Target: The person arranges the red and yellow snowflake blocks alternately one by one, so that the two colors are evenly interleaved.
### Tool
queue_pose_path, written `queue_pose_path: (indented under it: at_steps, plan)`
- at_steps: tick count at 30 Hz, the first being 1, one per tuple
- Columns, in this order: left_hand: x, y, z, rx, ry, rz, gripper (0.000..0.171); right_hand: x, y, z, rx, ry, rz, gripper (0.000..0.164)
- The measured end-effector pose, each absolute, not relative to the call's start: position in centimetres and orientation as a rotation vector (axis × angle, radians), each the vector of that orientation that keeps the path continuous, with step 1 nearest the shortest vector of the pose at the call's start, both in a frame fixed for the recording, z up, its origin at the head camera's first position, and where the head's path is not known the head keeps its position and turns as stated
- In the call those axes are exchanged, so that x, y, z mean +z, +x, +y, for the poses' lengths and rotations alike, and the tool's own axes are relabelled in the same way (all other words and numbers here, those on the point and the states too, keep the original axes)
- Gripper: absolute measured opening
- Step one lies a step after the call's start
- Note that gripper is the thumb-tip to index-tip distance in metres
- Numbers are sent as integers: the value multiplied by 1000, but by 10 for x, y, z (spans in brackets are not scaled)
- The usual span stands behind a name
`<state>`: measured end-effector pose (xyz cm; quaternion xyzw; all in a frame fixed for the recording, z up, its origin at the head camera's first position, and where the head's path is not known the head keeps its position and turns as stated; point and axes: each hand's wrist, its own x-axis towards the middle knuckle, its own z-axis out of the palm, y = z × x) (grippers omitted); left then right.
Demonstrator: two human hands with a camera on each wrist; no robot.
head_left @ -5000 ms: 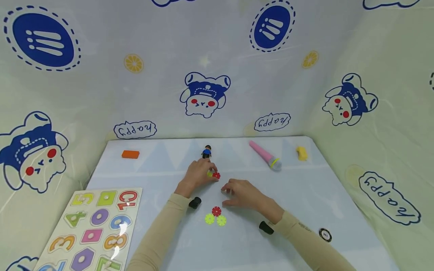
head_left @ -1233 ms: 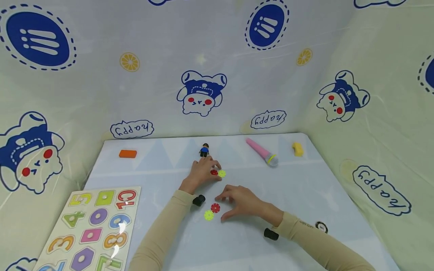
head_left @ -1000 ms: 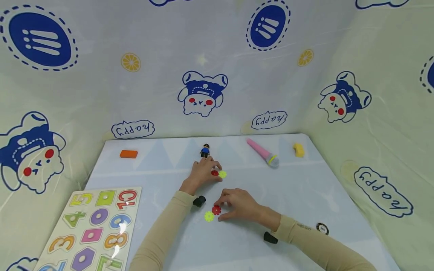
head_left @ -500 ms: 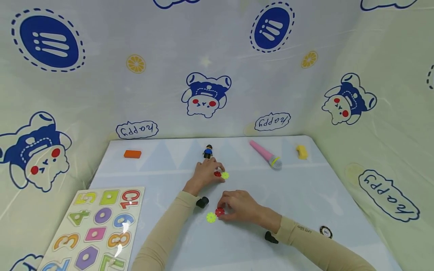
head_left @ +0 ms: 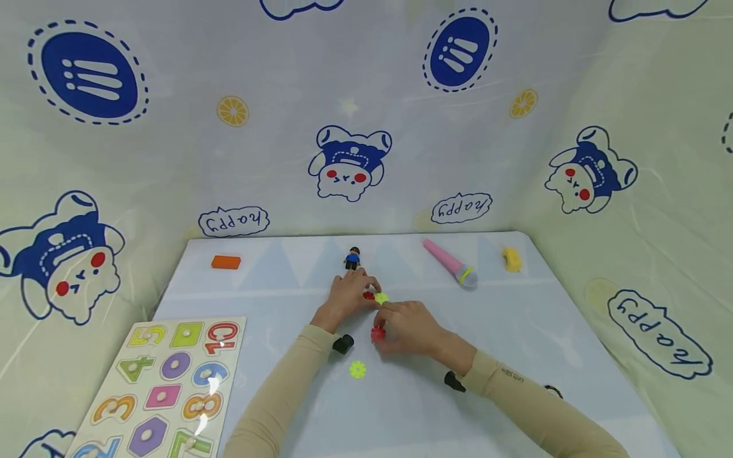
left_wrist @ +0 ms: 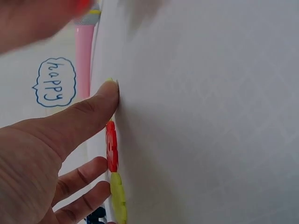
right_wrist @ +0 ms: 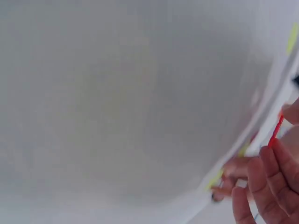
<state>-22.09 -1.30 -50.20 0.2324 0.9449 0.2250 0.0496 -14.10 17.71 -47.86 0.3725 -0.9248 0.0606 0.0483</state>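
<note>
My left hand (head_left: 345, 296) pinches a row of small notched snowflake discs near the middle of the table. A yellow disc (head_left: 381, 298) is at the row's right end, beside a red disc (head_left: 368, 296). In the left wrist view the thumb (left_wrist: 110, 91) covers most of that end disc; the red disc (left_wrist: 111, 147) and another yellow disc (left_wrist: 118, 198) line up edge to edge. Between thumb and fingertips, my right hand (head_left: 411, 327) holds a separate red disc (head_left: 378, 334), just nearer me than the row. One loose yellow disc (head_left: 357, 369) lies on the table.
A number puzzle board (head_left: 154, 394) lies at left. Along the back are an orange block (head_left: 226, 262), a toy figure (head_left: 352, 258), a pink toy microphone (head_left: 449, 262) and a yellow piece (head_left: 512, 259). A round black-and-white chip (head_left: 553, 390) is partly hidden by the right sleeve.
The right hand took the red disc from beside the loose yellow one and lifted it toward the left hand. Since five seconds ago, a loose yellow disc left the table and one now ends the row.
</note>
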Motion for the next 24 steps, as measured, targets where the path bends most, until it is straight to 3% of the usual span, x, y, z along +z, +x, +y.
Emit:
queue_pose_path:
  at_steps: [12, 24]
  plan:
    - [-502, -222, -12, 692, 718, 2880, 31, -464, -206, 211, 341, 771, -2838, 30]
    - [-502, -223, -12, 712, 703, 2860, 29, -471, -215, 218, 431, 697, -2915, 30]
